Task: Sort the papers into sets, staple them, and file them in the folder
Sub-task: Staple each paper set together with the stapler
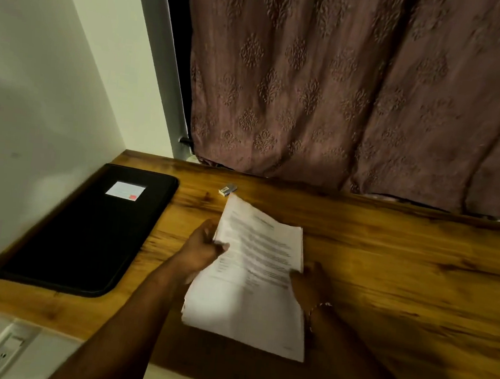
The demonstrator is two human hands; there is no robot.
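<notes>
Counter: wood, visible grain, slight sheen. Papers: matt white printed sheets. Folder: black, matt, smooth, paper label. Curtain: woven cloth, raised embossed pattern. Wall: matt paint.

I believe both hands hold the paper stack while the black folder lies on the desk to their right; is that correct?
No: the head view shows the black folder on the desk to their left. Left hand and right hand do hold the stack.

Single view, head-worn, wide-angle. I read it facing forward and down, close over the table. Left hand and right hand grip the papers at lower centre, near the lens. Curtain fills the upper right.
</notes>
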